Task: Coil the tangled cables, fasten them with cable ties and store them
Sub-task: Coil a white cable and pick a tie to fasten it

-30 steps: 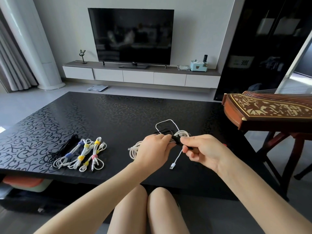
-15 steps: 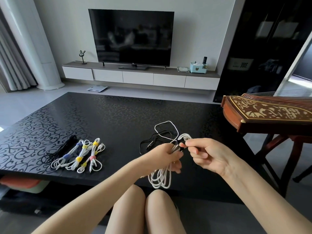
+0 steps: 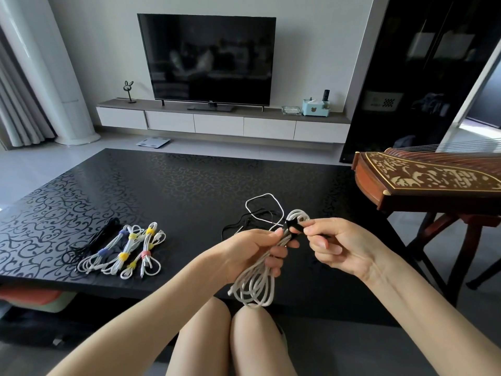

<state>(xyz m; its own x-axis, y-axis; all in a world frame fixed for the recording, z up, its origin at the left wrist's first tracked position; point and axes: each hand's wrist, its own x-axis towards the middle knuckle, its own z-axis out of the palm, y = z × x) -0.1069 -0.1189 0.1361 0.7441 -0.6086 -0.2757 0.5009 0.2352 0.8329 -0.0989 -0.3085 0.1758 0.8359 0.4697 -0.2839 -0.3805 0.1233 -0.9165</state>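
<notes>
My left hand point(image 3: 252, 253) grips a coiled white cable point(image 3: 254, 286) near its top, and the loops hang down in front of the table's near edge. My right hand point(image 3: 336, 248) pinches a black cable tie point(image 3: 291, 226) that sits at the top of the coil. Behind my hands, loose white and black cables point(image 3: 260, 215) lie tangled on the black table point(image 3: 162, 191). At the left of the table lie several coiled white cables with coloured ties point(image 3: 127, 251) and a coiled black cable point(image 3: 95, 240).
A wooden zither point(image 3: 428, 183) on a stand is close to my right arm. Beyond the table stand a TV point(image 3: 208, 58) and a low white cabinet point(image 3: 219, 123). My knees point(image 3: 230, 335) are just below the table's near edge.
The white coil came off the table and now hangs from my left hand. Both hands have dropped slightly toward me, and my right hand pinches the tie at the coil's top.
</notes>
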